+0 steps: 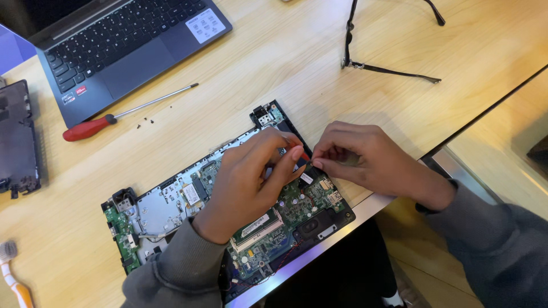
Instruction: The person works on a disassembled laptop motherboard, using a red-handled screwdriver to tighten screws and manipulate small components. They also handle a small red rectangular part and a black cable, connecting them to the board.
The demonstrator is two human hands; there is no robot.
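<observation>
Pale wooden table, smooth grain, with a metal-edged front rim; a second table stood off to the right across a dark gap.

Before me lay an opened laptop base, a flat black rectangular shell set at a slant, its insides bare: green circuit boards studded with small parts, a dull silver metal plate, a long memory stick with a white label, thin red wires near the front edge.

My left hand came in over the middle of the base, wrist bent, grey knit sleeve bunched at the cuff. Its thumb and forefinger were pressed together on something small and reddish; I could not tell what it was.

My right hand reached in from the right, knuckles up, fingertips pinched close and meeting the left fingertips over the base's right-hand edge. Whether it held anything of its own, I could not tell.

Farther off: a screwdriver with a glossy red handle and slim steel shaft, lying just beside a few tiny black screws. A grey laptop with a dark keyboard sat at upper left. A dark plastic cover lay at the left edge. Thin black-framed glasses rested at the top. A brush with an orange-and-white handle showed at lower left.
</observation>
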